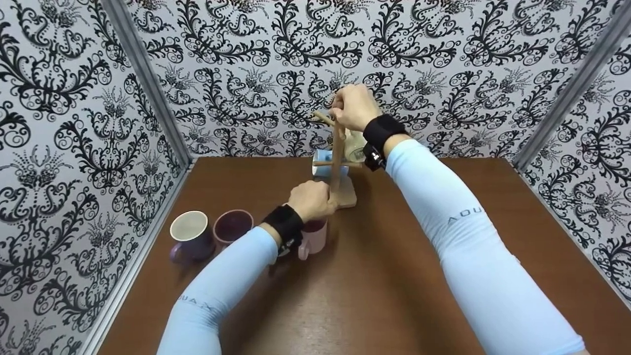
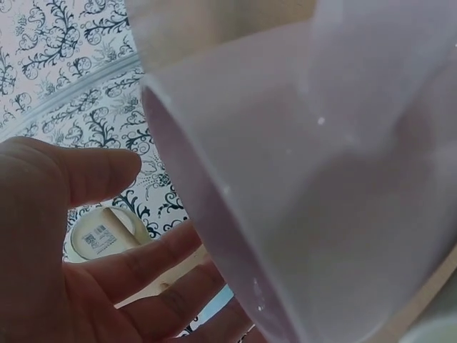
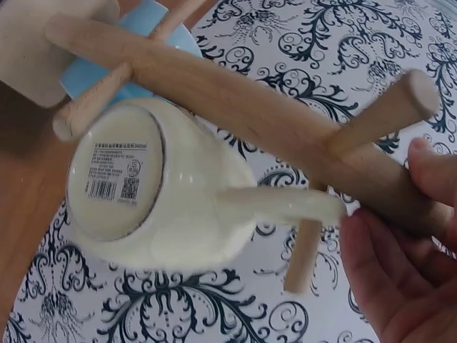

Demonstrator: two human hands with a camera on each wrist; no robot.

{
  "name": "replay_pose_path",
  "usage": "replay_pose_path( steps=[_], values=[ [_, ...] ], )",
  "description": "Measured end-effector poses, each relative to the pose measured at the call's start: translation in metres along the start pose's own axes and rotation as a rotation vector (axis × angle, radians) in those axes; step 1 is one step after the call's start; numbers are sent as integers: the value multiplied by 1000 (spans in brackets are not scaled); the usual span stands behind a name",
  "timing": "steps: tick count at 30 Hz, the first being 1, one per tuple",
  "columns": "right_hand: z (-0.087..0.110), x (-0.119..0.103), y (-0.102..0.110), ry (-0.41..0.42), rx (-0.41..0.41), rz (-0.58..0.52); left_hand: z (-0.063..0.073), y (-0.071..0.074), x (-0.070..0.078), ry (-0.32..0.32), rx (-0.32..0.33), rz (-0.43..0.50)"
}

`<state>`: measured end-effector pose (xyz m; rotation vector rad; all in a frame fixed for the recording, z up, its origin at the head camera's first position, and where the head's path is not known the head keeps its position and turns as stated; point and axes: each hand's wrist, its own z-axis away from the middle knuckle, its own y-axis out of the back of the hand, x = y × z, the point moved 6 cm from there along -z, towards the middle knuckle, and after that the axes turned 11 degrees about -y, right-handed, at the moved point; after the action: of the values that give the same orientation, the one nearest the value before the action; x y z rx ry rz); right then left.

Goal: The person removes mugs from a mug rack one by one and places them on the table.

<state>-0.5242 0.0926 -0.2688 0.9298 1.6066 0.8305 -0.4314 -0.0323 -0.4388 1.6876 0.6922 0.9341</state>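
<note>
My right hand (image 1: 356, 106) grips the top of the wooden mug stand (image 3: 235, 107), thumb on one side of the post and fingers on the other. A cream mug (image 3: 193, 207) hangs by its handle near those fingers. Lower on the stand is a light blue mug (image 1: 321, 170). My left hand (image 1: 310, 199) is in front of the stand's base, above a pink mug (image 1: 315, 241). In the left wrist view, its thumb stands apart from its extended fingers (image 2: 143, 268), which pass behind the pink mug's rim; whether they touch it I cannot tell.
To the left on the brown table (image 1: 394, 276) stand a purple mug (image 1: 192, 241) with a pale inside and a pink-rimmed mug (image 1: 231, 228) with a dark inside, partly behind my left sleeve. Patterned walls (image 1: 236, 98) enclose the back and sides.
</note>
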Motion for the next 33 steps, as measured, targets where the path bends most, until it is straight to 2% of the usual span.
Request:
replay_pose_path(
  steps=[4, 10, 14, 18, 28, 33],
  values=[
    [-2, -5, -1, -9, 5, 2, 3, -1, -3, -5, 8, 9],
    [-2, 0, 1, 114, -79, 48, 5, -3, -4, -3, -3, 15],
    [-1, 7, 1, 130, -114, 15, 4, -5, -2, -26, -10, 18],
    [-3, 8, -1, 117, -80, -11, 5, -4, 1, -37, -4, 21],
    [3, 6, -3, 8, 97, -10, 2, -8, 11, -98, 29, 34],
    [7, 13, -8, 29, 85, -76, 4, -8, 17, -110, 45, 16]
  ],
)
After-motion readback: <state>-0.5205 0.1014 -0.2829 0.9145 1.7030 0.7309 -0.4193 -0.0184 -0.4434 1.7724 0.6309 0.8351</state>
